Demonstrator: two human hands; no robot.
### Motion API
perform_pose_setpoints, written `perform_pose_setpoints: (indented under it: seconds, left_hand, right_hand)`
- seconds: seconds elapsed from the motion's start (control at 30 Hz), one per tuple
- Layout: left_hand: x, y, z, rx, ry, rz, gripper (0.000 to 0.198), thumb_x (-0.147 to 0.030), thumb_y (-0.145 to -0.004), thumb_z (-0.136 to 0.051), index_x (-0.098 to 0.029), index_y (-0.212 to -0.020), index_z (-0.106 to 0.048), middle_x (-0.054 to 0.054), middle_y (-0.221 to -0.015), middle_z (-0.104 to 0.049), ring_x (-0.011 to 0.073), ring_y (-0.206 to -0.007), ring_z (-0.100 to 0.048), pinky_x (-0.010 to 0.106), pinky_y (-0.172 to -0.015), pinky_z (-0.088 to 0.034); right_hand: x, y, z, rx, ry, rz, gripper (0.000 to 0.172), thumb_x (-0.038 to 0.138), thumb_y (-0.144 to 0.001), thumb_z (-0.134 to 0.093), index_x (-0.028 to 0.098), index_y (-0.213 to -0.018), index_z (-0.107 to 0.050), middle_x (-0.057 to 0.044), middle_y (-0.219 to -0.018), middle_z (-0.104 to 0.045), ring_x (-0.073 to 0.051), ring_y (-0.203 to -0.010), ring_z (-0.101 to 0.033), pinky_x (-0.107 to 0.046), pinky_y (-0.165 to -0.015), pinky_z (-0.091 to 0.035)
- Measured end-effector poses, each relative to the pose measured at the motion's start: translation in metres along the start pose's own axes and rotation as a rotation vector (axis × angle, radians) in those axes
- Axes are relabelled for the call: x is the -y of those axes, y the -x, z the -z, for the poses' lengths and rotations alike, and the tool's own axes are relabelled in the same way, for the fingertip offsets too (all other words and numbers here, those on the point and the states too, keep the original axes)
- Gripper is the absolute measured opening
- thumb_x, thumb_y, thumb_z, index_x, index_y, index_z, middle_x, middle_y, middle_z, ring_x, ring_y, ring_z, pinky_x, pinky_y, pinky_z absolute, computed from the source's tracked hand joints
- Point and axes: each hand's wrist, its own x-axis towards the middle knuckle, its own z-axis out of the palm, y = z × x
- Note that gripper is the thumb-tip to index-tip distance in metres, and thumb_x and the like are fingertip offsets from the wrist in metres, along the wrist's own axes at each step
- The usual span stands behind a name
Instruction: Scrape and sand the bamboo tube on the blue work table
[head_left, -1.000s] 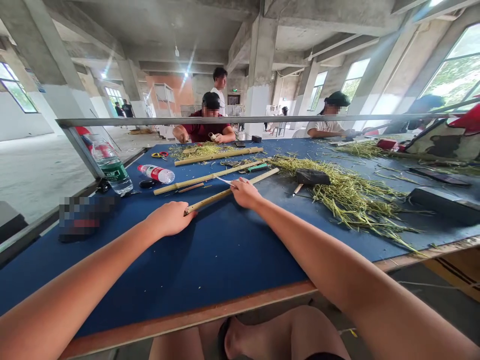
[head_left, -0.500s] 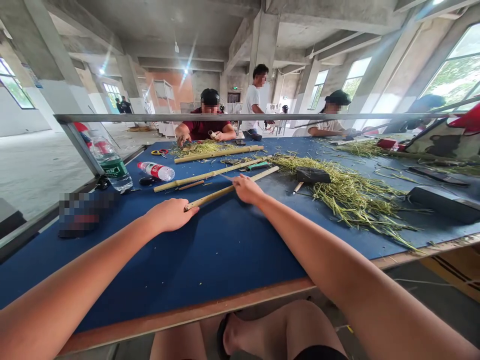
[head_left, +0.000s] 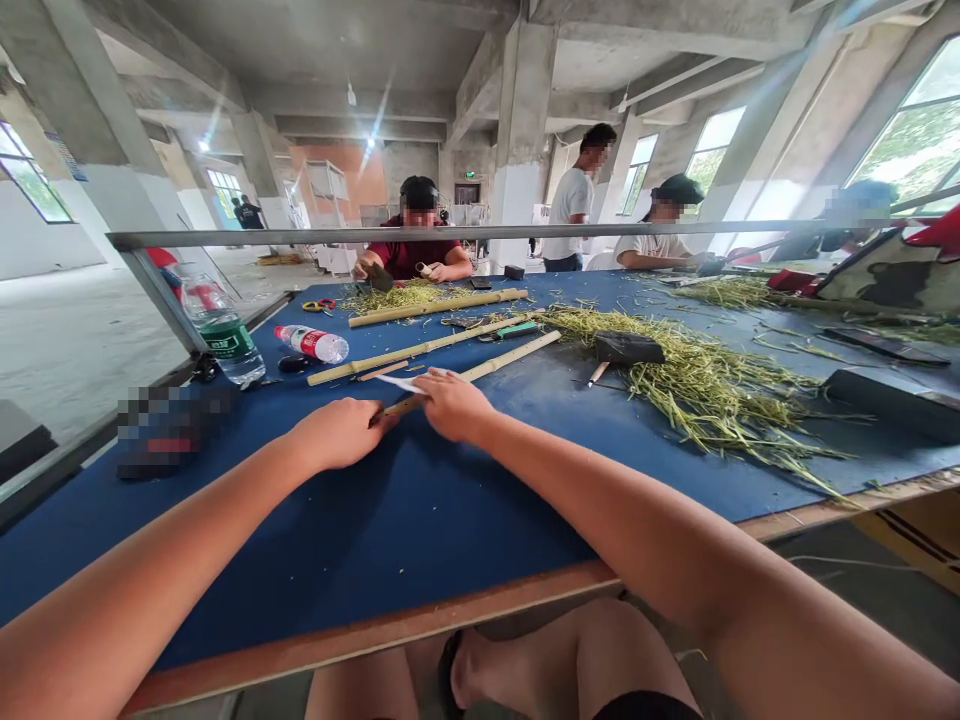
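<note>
My left hand (head_left: 339, 432) is closed round the near end of a pale bamboo stick (head_left: 501, 363) that lies on the blue table (head_left: 420, 510) and points away to the right. My right hand (head_left: 452, 404) is closed on a knife with a thin pale blade (head_left: 400, 383). The blade rests on the stick just beyond my left hand. Both hands are nearly touching.
Two more bamboo sticks (head_left: 417, 350) lie farther back. A heap of green shavings (head_left: 697, 385) with a black tool (head_left: 628, 348) on it spreads on the right. Water bottles (head_left: 313, 345) stand and lie at the left. Other people (head_left: 414, 250) work across the table.
My right hand has slid the blade along the stick toward me, from mid-stick to close by my left hand. A standing person in white has walked to the right behind the table.
</note>
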Motion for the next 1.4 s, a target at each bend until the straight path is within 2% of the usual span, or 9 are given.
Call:
perform_pose_setpoints:
  seconds: [0.2,0.3,0.47,0.57,0.83,0.93,1.17,1.27,1.4]
  left_hand:
    - [-0.006,0.004,0.004,-0.003,-0.039,0.002,0.054,-0.063,-0.098,-0.027,-0.025,-0.087,-0.064,0.010,-0.084,-0.075,0.0299,-0.078,-0.070,0.035,-0.062,-0.042]
    - [-0.005,0.002,0.000,-0.028,-0.057,-0.006,0.053,-0.062,-0.097,-0.029,-0.024,-0.089,-0.065,0.012,-0.088,-0.076,0.0313,-0.083,-0.071,0.036,-0.065,-0.044]
    - [-0.001,0.000,-0.005,-0.037,-0.029,-0.052,0.053,-0.060,-0.097,-0.032,-0.025,-0.112,-0.069,0.014,-0.111,-0.078,0.0336,-0.100,-0.073,0.039,-0.082,-0.049]
    - [-0.001,0.000,-0.005,-0.039,-0.009,-0.072,0.054,-0.060,-0.098,-0.030,-0.027,-0.122,-0.066,0.012,-0.122,-0.076,0.0337,-0.106,-0.071,0.040,-0.086,-0.050]
    - [-0.005,0.003,0.004,0.027,-0.047,-0.007,0.055,-0.066,-0.096,-0.028,-0.026,-0.086,-0.064,0.009,-0.081,-0.075,0.0279,-0.073,-0.069,0.034,-0.061,-0.041]
    - [-0.004,0.002,0.002,0.012,-0.040,-0.013,0.054,-0.066,-0.096,-0.030,-0.026,-0.086,-0.065,0.010,-0.082,-0.075,0.0280,-0.074,-0.070,0.034,-0.062,-0.042]
    - [0.003,-0.003,-0.006,-0.031,0.072,-0.068,0.052,-0.065,-0.094,-0.039,-0.030,-0.119,-0.069,0.009,-0.115,-0.078,0.0294,-0.110,-0.070,0.034,-0.087,-0.049]
    - [0.002,-0.002,-0.004,-0.007,0.049,-0.026,0.056,-0.066,-0.095,-0.035,-0.027,-0.112,-0.070,0.011,-0.110,-0.078,0.0310,-0.104,-0.071,0.036,-0.084,-0.050]
    - [-0.003,0.000,0.003,0.039,-0.012,0.024,0.061,-0.067,-0.096,-0.026,-0.024,-0.091,-0.069,0.014,-0.093,-0.077,0.0324,-0.085,-0.071,0.038,-0.068,-0.047]
  right_hand:
    - [-0.073,-0.003,0.028,0.014,0.105,-0.415,0.040,0.024,-0.106,-0.034,0.017,-0.125,-0.069,-0.011,-0.137,-0.066,-0.026,-0.143,-0.044,-0.040,-0.119,-0.030]
    - [-0.062,0.001,0.024,-0.005,0.078,-0.346,0.040,0.023,-0.104,-0.037,0.018,-0.131,-0.066,-0.010,-0.140,-0.065,-0.026,-0.143,-0.044,-0.040,-0.121,-0.028]
    - [0.006,0.005,-0.004,0.004,-0.024,0.067,0.046,0.020,-0.100,-0.044,0.020,-0.144,-0.058,-0.006,-0.150,-0.057,-0.024,-0.147,-0.040,-0.040,-0.125,-0.025]
    - [0.016,0.003,-0.008,0.021,-0.063,0.192,0.046,0.018,-0.100,-0.044,0.021,-0.144,-0.058,-0.005,-0.150,-0.057,-0.021,-0.147,-0.041,-0.038,-0.124,-0.026]
    - [-0.090,-0.003,0.033,0.032,0.063,-0.401,0.043,0.021,-0.105,-0.034,0.015,-0.134,-0.065,-0.011,-0.147,-0.060,-0.027,-0.150,-0.037,-0.042,-0.122,-0.028]
    - [-0.076,0.000,0.029,-0.002,0.082,-0.350,0.042,0.022,-0.105,-0.037,0.013,-0.137,-0.063,-0.013,-0.147,-0.059,-0.028,-0.147,-0.040,-0.042,-0.123,-0.026]
    - [0.022,0.004,-0.008,0.034,-0.079,0.231,0.048,0.016,-0.099,-0.045,0.019,-0.145,-0.057,-0.007,-0.151,-0.057,-0.022,-0.148,-0.040,-0.038,-0.125,-0.026]
    - [0.006,0.001,-0.001,0.055,-0.086,0.191,0.045,0.017,-0.101,-0.041,0.020,-0.143,-0.059,-0.006,-0.150,-0.058,-0.021,-0.148,-0.040,-0.038,-0.124,-0.027]
    - [-0.051,-0.003,0.020,0.045,-0.018,-0.162,0.040,0.024,-0.106,-0.037,0.022,-0.133,-0.066,-0.006,-0.145,-0.062,-0.024,-0.148,-0.040,-0.042,-0.123,-0.028]
